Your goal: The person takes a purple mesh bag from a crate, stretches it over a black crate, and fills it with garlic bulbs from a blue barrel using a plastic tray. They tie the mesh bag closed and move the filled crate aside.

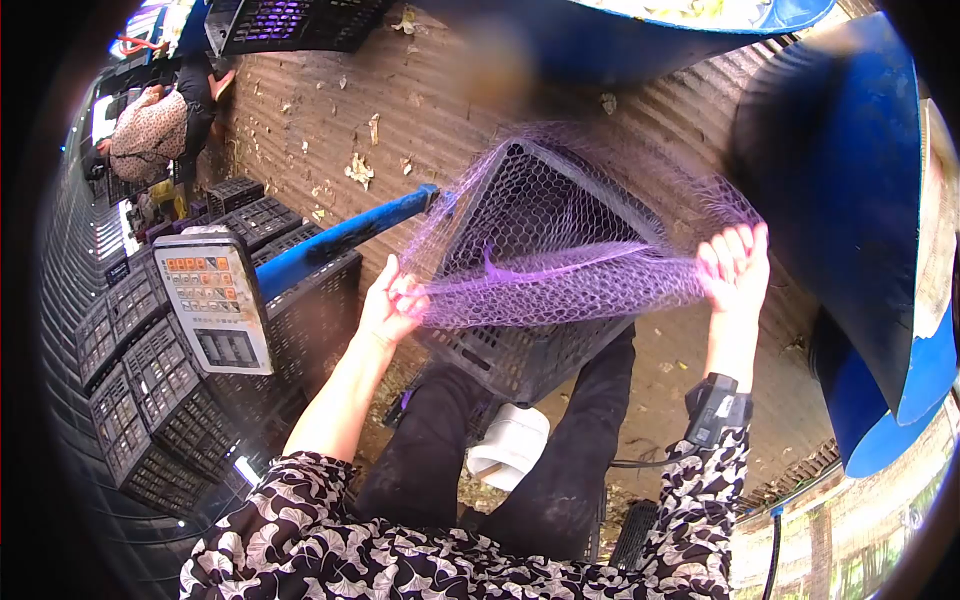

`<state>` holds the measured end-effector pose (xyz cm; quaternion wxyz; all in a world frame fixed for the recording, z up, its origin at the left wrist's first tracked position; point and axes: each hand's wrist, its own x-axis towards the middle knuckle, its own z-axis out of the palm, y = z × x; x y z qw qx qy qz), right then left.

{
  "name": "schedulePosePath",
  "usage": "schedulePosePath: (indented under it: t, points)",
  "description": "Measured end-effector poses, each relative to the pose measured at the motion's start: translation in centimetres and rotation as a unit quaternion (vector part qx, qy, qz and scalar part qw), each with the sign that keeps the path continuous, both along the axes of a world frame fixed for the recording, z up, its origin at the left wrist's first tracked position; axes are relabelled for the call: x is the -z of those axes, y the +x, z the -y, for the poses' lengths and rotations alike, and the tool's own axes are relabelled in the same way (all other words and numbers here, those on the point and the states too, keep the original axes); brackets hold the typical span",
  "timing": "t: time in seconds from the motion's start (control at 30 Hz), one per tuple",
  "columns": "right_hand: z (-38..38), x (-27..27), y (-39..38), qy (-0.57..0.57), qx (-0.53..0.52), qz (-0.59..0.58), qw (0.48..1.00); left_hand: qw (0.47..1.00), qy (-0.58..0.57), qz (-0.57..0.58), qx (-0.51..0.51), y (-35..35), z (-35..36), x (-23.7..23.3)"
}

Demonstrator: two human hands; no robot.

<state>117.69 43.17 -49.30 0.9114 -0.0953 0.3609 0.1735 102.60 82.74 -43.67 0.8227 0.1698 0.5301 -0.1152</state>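
Far to the left of the black crate [520, 365], stacked crates [140, 400] in dark rows, and above them, at the top-left edge, another person [150, 125] bent low in a patterned top. Nearer the black crate, a scale display [215, 300] with orange keys, tilted, just in front of a blue bar [340, 235] slanting up toward the crate's upper-left corner. At the crate's left edge, the left hand [392, 305], fingers [405, 298] closed tight, gripping the left end of the purple net [560, 275]. Stretched taut across the front of the black crate from one side to the other, the net itself, bunched into a thick band along its lower edge and open-meshed above. Below the crate, between two dark-trousered legs, a white tub [510, 445] on the ribbed floor [330, 120]. Just past the crate's right edge, the right hand [735, 265], a little higher than the left, fingers curled shut over the net's right end. Down the same forearm, a black wrist device [717, 408] above a patterned sleeve. Well right of the crate, a large blue barrel [850, 200] along the right edge of the view.
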Motion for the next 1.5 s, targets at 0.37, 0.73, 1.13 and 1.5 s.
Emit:
schedulePosePath:
  t: [0.37, 0.73, 1.13, 1.5]
  points:
    - [5.1, -0.2, -3.9, 0.007, -0.129, -0.043, 0.991, 0.991, 0.082, -0.013, 0.104, 1.7, -0.6, -0.8]
    - [2.0, -0.1, 4.5, 0.114, -0.012, 0.117, 0.986, 0.985, 0.088, -0.092, 0.12, 1.9, 0.1, 1.6]
    - [5.6, 3.0, -7.4, 0.045, -0.081, -0.126, 0.988, 0.962, 0.159, -0.139, 0.175, 2.6, -1.5, 2.2]
    - [0.1, 5.2, -17.9, 0.028, -0.161, -0.356, 0.92, 0.888, 0.243, -0.172, 0.349, 1.5, -3.1, 3.1]
